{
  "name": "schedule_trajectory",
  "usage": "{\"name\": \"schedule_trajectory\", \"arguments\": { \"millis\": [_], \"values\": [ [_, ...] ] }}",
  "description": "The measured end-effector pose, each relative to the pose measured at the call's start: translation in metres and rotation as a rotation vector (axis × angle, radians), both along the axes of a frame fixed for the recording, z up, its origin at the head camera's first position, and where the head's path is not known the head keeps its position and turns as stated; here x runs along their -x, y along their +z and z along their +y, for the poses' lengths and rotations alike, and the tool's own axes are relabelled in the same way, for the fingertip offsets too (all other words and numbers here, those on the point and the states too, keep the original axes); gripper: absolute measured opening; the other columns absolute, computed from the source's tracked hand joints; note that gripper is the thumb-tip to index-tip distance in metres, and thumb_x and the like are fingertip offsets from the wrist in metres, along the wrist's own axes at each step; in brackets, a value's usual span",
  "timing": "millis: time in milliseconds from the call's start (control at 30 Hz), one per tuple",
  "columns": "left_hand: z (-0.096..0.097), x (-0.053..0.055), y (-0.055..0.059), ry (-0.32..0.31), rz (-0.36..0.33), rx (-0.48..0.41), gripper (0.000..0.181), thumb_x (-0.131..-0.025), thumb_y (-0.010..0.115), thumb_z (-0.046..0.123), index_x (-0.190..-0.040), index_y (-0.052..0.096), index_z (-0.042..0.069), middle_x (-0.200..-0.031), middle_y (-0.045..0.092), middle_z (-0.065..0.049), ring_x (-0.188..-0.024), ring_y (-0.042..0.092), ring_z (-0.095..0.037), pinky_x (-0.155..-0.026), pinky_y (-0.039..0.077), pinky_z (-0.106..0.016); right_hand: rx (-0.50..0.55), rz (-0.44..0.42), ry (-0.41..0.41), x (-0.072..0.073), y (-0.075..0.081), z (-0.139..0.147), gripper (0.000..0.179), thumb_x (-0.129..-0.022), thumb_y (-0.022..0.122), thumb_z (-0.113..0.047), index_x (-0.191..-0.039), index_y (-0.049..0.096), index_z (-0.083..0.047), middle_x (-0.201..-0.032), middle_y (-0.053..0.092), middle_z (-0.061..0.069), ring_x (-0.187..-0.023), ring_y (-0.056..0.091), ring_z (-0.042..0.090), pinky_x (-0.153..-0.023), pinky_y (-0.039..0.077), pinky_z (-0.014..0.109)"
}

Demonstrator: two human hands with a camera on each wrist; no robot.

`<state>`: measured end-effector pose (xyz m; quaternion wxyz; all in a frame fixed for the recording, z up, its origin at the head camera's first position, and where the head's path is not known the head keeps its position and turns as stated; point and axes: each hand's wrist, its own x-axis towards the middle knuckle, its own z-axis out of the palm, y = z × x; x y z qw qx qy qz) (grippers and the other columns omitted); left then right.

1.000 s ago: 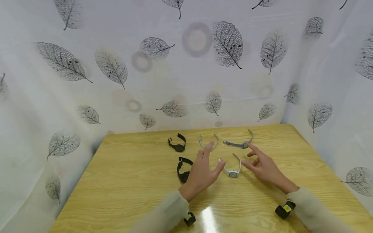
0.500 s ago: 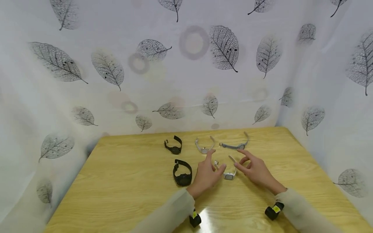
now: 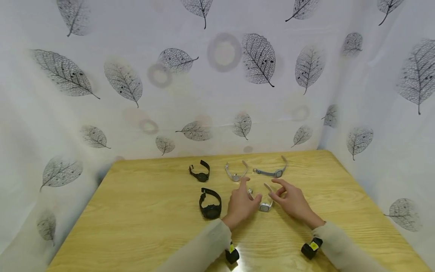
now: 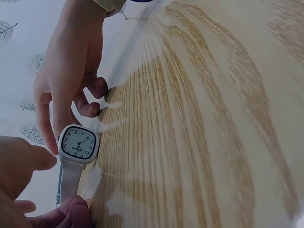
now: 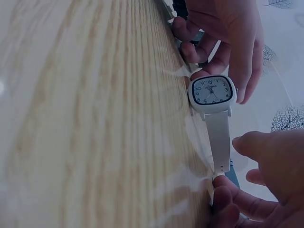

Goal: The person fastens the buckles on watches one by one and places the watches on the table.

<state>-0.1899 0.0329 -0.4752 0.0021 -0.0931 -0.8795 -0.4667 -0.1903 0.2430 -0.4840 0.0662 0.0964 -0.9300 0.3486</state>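
Note:
A white watch [image 3: 264, 207] with a squarish face lies on the wooden table between both hands, its strap ends standing up. My left hand [image 3: 240, 204] is at its left side, thumb and fingers spread apart around the buckle end. On the other side my right hand [image 3: 290, 200] has its thumb and fingers parted near the strap's holed end. The right wrist view shows the watch face [image 5: 212, 90] upright, with the right hand's fingertips close to the strap tip; whether they touch it, I cannot tell. Neither hand grips the watch.
Behind it lie a blue-grey watch [image 3: 269, 173], a pale watch [image 3: 236, 176] and a small black watch [image 3: 202, 176]. A larger black watch [image 3: 211, 210] sits left of my left hand. The table [image 3: 142, 211] ends at a leaf-print curtain [image 3: 190, 94].
My right hand has moved in leftward, closer to the white watch. My left hand has shifted slightly right, away from the large black watch. The head view has moved a little.

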Motion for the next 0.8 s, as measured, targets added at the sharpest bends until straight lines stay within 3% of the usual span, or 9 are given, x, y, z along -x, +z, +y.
{"name": "schedule_trajectory", "arguments": {
  "millis": [300, 467, 800],
  "values": [
    [0.006, -0.001, 0.002, 0.078, -0.016, 0.097, 0.046, -0.09, 0.078, 0.023, -0.131, 0.061, 0.01, -0.061, 0.057, 0.011, -0.051, 0.052, -0.007, -0.045, 0.043, -0.027, -0.013, 0.001, -0.048, 0.0, 0.001, -0.007, 0.043, -0.095, 0.076, -0.02, -0.133, 0.064, -0.004, -0.082, 0.072, -0.003, -0.068, 0.061, 0.012, -0.069, 0.05, 0.037],
    [0.007, 0.0, -0.001, 0.086, -0.02, 0.068, 0.04, -0.087, 0.077, 0.014, -0.125, 0.064, 0.008, -0.061, 0.057, 0.008, -0.051, 0.051, -0.008, -0.048, 0.043, -0.026, -0.013, -0.002, -0.068, -0.002, 0.001, -0.008, 0.038, -0.094, 0.076, -0.017, -0.128, 0.068, -0.002, -0.082, 0.072, -0.003, -0.074, 0.065, 0.013, -0.07, 0.052, 0.037],
    [0.008, 0.003, -0.004, 0.066, 0.046, -0.035, 0.037, -0.082, 0.077, 0.002, -0.118, 0.068, 0.004, -0.067, 0.068, 0.008, -0.058, 0.06, -0.001, -0.058, 0.053, -0.021, 0.035, -0.047, -0.132, -0.004, 0.002, -0.014, 0.033, -0.093, 0.073, -0.012, -0.124, 0.071, -0.001, -0.088, 0.074, 0.003, -0.069, 0.066, 0.01, -0.06, 0.052, 0.028]
  ]
}}
